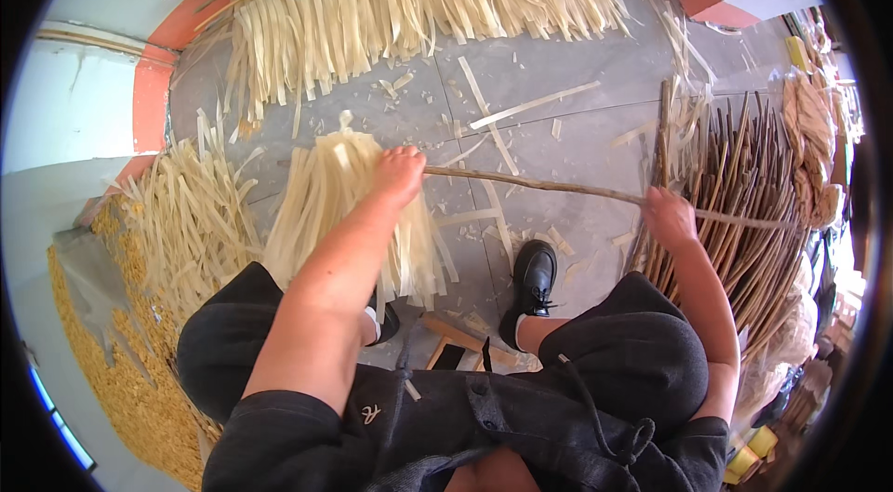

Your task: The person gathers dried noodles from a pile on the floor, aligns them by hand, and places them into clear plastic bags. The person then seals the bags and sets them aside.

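Note:
A thin, slightly bent wooden stick (537,183) runs crosswise before me. My left hand (401,174) is closed around it near the left, with pale flat strips (342,199) hanging beneath and beside that hand; I cannot tell how they are attached. My right hand (668,216) grips the stick further right, and its far end reaches over a large bundle of brown sticks (746,206). At the top, a long row of pale strips (418,11) hangs over sticks. Another pile of pale strips (195,220) lies at the left.
Loose strips (534,105) and small scraps lie on the grey tiled floor (600,150). Beside my left knee is a heap of yellow-brown flakes (132,408) with a grey cloth (94,283). My black shoes (536,276) stand near a small wooden stool (453,338). Brown crumpled wrapping (809,136) is at the right.

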`<state>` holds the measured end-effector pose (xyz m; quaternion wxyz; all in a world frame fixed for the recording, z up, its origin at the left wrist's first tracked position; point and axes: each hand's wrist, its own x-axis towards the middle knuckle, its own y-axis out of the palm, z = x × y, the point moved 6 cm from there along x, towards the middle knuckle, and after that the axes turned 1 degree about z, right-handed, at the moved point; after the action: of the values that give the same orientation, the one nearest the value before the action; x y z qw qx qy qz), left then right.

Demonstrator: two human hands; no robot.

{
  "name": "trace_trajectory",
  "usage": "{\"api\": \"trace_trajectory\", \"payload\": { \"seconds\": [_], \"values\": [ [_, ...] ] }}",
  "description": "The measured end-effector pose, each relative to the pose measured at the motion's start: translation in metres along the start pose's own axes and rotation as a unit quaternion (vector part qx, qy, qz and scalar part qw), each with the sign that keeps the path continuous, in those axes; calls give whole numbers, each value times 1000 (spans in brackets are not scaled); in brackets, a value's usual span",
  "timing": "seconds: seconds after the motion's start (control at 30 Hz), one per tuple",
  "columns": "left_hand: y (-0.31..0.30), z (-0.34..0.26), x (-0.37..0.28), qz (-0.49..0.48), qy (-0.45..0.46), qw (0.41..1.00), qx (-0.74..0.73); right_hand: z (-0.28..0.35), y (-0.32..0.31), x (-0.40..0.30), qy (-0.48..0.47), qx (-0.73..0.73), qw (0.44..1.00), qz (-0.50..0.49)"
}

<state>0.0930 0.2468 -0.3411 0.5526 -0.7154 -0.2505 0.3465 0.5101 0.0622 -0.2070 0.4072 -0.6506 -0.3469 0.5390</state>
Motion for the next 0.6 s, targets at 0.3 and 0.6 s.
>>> {"api": "trace_trajectory", "payload": {
  "seconds": [0.3,0.6],
  "values": [
    [-20,21,-15,-47,4,998,-40,73,-28,38,-63,-1,998,11],
    [-5,69,-14,-49,21,996,-73,-121,-19,-57,83,-35,992,-88]
  ]
}}
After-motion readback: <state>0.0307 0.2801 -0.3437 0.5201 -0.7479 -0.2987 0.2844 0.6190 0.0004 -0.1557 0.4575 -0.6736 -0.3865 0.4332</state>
